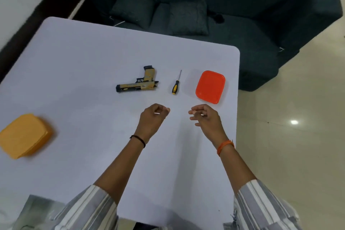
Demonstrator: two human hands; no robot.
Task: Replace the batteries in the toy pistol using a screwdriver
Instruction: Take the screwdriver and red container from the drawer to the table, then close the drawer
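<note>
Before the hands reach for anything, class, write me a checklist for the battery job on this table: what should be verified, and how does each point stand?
1. Toy pistol within reach, lying flat on the table: ok.
2. Screwdriver free to pick up, lying just right of the pistol and touching nothing: ok.
3. Left hand and right hand free: ok, both are loosely curled above the table and hold nothing.
4. Battery cover and its screw located: cannot tell, too small to make out.
5. New batteries at hand: cannot tell, none in sight; the red box and yellow box have their lids on.
</note>
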